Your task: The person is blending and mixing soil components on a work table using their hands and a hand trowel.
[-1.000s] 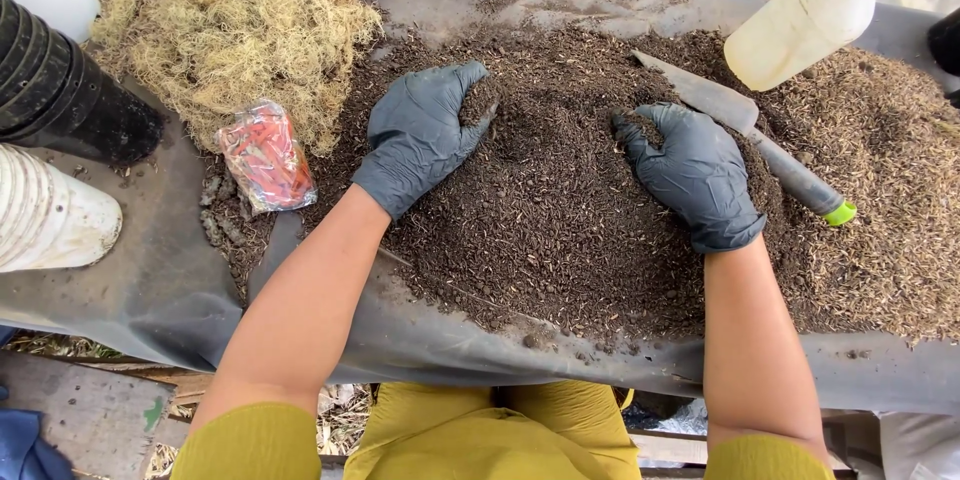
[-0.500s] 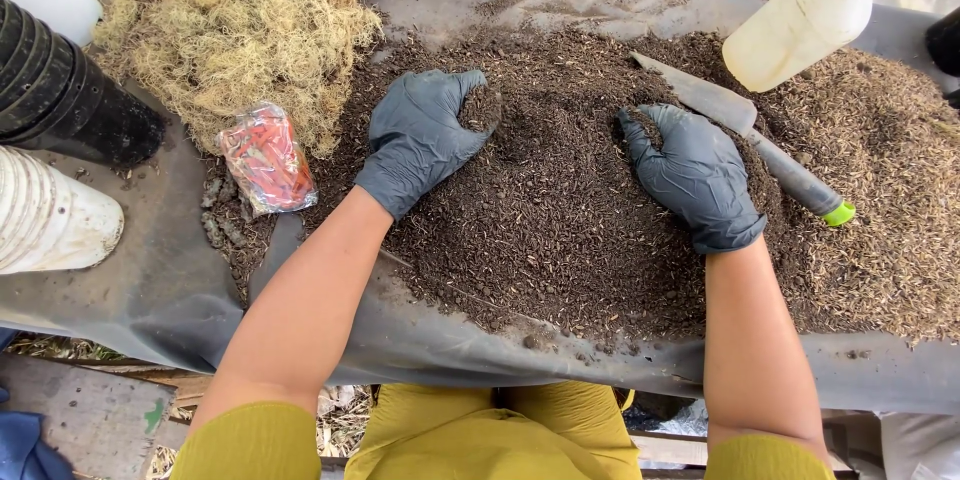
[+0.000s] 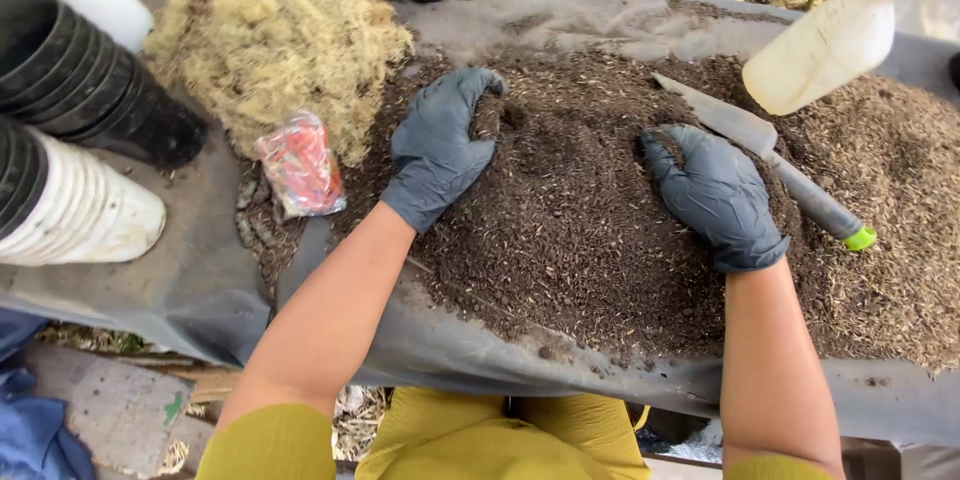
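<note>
On the bench, covered with a grey sheet, lies a dark, crumbly soil heap. Both hands wear smooth black gloves. Left hand and right hand rest flat and loose on the soil, gripping nothing. Stringy yellow moss sits nearby.

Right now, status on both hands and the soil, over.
Left hand and right hand, gloved, open, pressed into the dark soil heap. Trowel lies beside right hand. Nothing held.
</note>
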